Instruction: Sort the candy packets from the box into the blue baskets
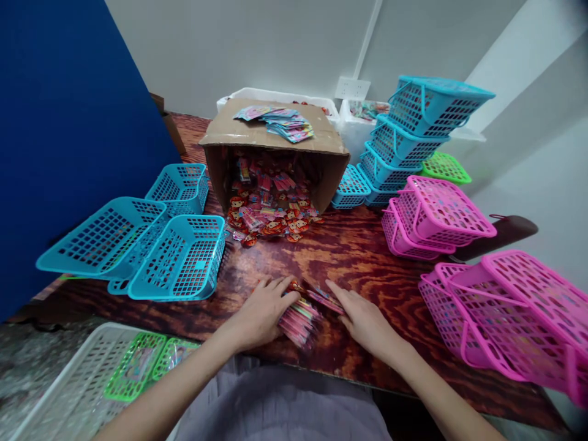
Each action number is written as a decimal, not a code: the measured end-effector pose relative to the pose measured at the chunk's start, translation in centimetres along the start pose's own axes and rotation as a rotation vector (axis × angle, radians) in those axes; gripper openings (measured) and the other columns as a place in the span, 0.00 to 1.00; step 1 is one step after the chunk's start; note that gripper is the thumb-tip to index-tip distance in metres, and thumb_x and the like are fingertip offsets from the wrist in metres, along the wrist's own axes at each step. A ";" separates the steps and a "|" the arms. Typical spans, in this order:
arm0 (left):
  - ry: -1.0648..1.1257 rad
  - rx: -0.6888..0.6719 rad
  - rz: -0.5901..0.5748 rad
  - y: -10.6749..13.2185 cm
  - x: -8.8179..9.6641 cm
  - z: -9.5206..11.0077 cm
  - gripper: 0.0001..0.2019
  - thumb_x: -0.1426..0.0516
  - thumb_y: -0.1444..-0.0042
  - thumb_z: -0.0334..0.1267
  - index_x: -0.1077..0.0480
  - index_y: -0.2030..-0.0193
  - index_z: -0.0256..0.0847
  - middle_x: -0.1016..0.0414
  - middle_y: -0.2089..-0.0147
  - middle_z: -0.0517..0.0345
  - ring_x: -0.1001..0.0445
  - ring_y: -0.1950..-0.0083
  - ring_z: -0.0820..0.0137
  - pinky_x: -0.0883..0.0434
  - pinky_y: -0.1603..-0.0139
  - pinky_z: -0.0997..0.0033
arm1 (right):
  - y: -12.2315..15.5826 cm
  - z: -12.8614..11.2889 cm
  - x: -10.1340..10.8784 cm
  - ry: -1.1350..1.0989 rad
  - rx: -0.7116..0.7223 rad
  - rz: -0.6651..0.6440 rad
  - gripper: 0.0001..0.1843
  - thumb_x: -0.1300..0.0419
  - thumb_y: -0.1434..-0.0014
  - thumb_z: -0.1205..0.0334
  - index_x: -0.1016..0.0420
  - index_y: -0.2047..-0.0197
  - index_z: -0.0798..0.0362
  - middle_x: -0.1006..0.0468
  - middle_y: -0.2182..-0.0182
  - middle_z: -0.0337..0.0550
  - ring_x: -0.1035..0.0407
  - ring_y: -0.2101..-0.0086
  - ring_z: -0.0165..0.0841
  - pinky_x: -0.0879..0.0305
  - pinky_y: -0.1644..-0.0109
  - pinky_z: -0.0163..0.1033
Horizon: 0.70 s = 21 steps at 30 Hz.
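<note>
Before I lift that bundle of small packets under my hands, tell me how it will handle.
The bundle of packets looks thin and glossy, so it probably slides apart unless squeezed. It seems light and floppy; the fanned edges suggest loose pieces. The left hand and right hand bracket it, which should help.

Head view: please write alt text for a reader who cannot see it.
Two bare hands, left hand and right hand, press on a small pile of colourful packets on a wooden table. Behind, a tipped cardboard box spills more packets, between blue baskets and pink baskets.
</note>
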<state>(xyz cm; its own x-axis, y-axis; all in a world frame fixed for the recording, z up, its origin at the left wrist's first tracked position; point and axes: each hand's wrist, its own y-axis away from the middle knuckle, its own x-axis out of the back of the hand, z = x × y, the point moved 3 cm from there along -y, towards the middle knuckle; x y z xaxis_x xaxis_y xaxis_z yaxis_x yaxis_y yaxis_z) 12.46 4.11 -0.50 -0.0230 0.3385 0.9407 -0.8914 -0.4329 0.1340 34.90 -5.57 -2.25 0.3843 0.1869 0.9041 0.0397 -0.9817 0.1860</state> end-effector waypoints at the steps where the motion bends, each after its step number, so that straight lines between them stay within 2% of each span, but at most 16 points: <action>1: -0.003 -0.014 0.004 0.0 0.1 0.0 0.32 0.38 0.50 0.35 0.39 0.37 0.45 0.48 0.27 0.41 0.42 0.30 0.49 0.50 0.30 0.44 | -0.1 -0.1 -0.1 -0.021 -0.004 0.014 0.40 0.49 0.43 0.76 0.49 0.28 0.53 0.33 0.37 0.53 0.36 0.40 0.40 0.39 0.36 0.47; 3: -0.008 -0.025 0.014 0.0 0.1 -0.1 0.32 0.38 0.50 0.33 0.39 0.37 0.45 0.48 0.27 0.41 0.41 0.31 0.50 0.49 0.31 0.44 | -0.3 -0.3 -0.2 -0.068 -0.011 0.048 0.37 0.48 0.43 0.75 0.44 0.30 0.55 0.32 0.37 0.53 0.36 0.40 0.40 0.40 0.35 0.47; 5: -0.012 -0.018 0.029 0.2 0.0 0.0 0.33 0.39 0.52 0.30 0.39 0.37 0.45 0.53 0.25 0.40 0.45 0.29 0.50 0.49 0.30 0.45 | -0.6 -0.4 -0.2 -0.113 -0.014 0.087 0.32 0.47 0.43 0.74 0.38 0.35 0.55 0.29 0.40 0.53 0.34 0.42 0.40 0.38 0.37 0.46; 9: -0.038 -0.006 0.117 0.5 0.0 0.5 0.33 0.39 0.56 0.26 0.37 0.40 0.44 0.79 0.23 0.44 0.69 0.23 0.46 0.57 0.29 0.41 | -1.8 -0.7 -0.2 -0.171 0.005 0.132 0.20 0.48 0.41 0.73 0.28 0.48 0.51 0.22 0.51 0.48 0.28 0.51 0.38 0.33 0.45 0.43; 11: -0.067 -0.034 0.157 0.7 0.1 0.9 0.31 0.39 0.55 0.27 0.36 0.41 0.43 0.86 0.24 0.45 0.76 0.24 0.45 0.65 0.29 0.37 | -3.1 -1.2 -0.2 -0.171 0.017 0.140 0.18 0.48 0.41 0.73 0.27 0.50 0.51 0.21 0.53 0.47 0.27 0.53 0.38 0.32 0.47 0.42; 13: -0.108 -0.074 0.175 0.6 0.2 1.4 0.29 0.39 0.52 0.29 0.36 0.41 0.42 0.86 0.24 0.43 0.77 0.24 0.45 0.69 0.29 0.35 | -4.7 -2.2 -0.2 -0.158 0.050 0.137 0.18 0.48 0.41 0.74 0.27 0.50 0.52 0.21 0.53 0.48 0.27 0.52 0.38 0.33 0.46 0.41; 17: -0.202 -0.106 0.194 0.3 0.3 1.7 0.22 0.40 0.46 0.33 0.34 0.44 0.38 0.78 0.23 0.38 0.75 0.24 0.46 0.75 0.31 0.34 | -7.7 -4.7 -0.3 -0.093 0.098 0.099 0.21 0.49 0.43 0.77 0.26 0.49 0.53 0.21 0.53 0.49 0.27 0.51 0.38 0.34 0.45 0.40; 21: -0.261 -0.131 0.207 0.0 0.6 1.6 0.19 0.40 0.45 0.36 0.33 0.47 0.35 0.71 0.23 0.34 0.72 0.23 0.47 0.73 0.29 0.35 | -8.1 -5.6 -0.2 -0.012 0.103 0.065 0.24 0.50 0.44 0.78 0.26 0.49 0.52 0.21 0.55 0.50 0.27 0.52 0.40 0.33 0.47 0.42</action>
<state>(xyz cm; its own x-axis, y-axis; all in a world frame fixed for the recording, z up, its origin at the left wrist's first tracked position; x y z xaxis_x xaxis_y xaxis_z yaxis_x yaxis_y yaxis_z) 13.20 2.97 0.52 -0.1079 0.0229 0.9939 -0.9307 -0.3538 -0.0929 29.33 2.56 -1.78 0.4002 0.1224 0.9082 0.1088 -0.9904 0.0856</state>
